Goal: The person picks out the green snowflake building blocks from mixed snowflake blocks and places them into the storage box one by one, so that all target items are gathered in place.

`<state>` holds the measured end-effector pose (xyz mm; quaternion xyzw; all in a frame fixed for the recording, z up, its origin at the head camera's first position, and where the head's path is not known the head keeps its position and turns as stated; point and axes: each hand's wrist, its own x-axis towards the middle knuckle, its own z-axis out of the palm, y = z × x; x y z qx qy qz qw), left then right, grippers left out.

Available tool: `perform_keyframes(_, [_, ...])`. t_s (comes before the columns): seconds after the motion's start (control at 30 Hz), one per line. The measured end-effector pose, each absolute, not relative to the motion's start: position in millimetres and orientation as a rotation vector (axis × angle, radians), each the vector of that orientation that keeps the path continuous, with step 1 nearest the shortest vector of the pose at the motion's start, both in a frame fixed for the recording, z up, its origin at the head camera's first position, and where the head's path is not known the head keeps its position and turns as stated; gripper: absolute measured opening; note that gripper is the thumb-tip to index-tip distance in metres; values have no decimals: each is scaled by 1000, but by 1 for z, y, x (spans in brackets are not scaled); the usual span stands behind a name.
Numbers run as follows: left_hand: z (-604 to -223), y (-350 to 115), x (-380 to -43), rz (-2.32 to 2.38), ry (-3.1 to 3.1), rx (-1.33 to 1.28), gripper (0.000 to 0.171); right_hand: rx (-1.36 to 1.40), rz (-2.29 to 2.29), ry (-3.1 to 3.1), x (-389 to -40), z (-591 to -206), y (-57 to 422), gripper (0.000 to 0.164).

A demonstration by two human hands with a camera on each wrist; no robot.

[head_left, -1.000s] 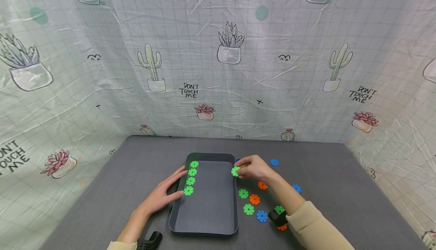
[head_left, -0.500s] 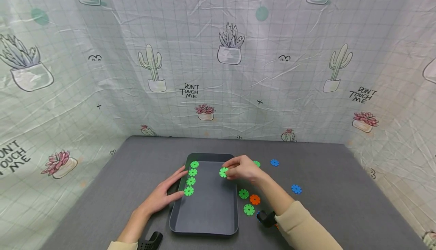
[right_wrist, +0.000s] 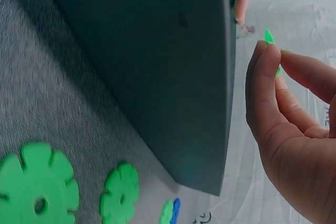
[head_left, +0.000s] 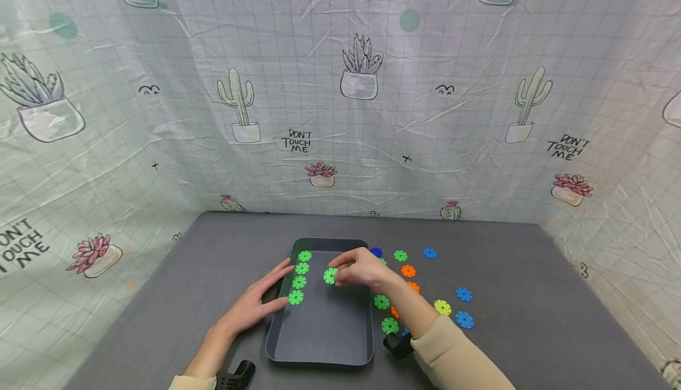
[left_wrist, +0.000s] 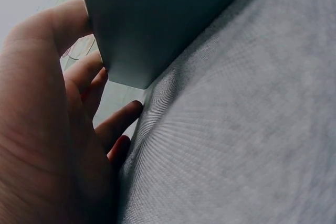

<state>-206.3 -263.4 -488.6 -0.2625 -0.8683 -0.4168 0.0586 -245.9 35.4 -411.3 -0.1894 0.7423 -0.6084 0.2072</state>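
Observation:
Over the dark grey tray, my right hand pinches a green notched disc between thumb and fingertips. The right wrist view shows that disc nearly edge-on, above the level of the rim. Down the tray's left side runs a column of several like green discs. My left hand lies along the tray's left edge, fingers spread, thumb beside the nearest disc of the column. In the left wrist view its fingers touch the tray's outer wall.
Right of the tray, loose discs lie on the grey table: green, orange, blue and a yellow one. My right forearm covers part of them. A curtain printed with cacti hangs behind the table.
My right hand has carried the green disc leftward, from the tray's right edge to over its middle. The left hand has stayed put.

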Motion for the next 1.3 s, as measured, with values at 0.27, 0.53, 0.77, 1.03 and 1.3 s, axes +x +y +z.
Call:
perform_keyframes(0.27, [-490,-264,-207,-1269,-2636,-789,62,-523,-1691,2044,-246,-418,22,30])
perform_keyframes(0.53, [-491,-264,-207,-1290,-2645,-789,62,-526,-1647,2049,-245,-423,11,26])
perform_keyframes(0.77, [-490,-263,-207,-1293,-2634,-800,61,-531,-1602,2052,-243,-418,10,27])
perform_keyframes(1.03, [-490,-265,-207,-1283,-2629,-808,61,-542,-1594,2046,-243,-403,12,30])
perform_keyframes(1.3, [-490,-265,-209,-1274,-2648,-780,61,-538,-1609,1991,-244,-397,4,31])
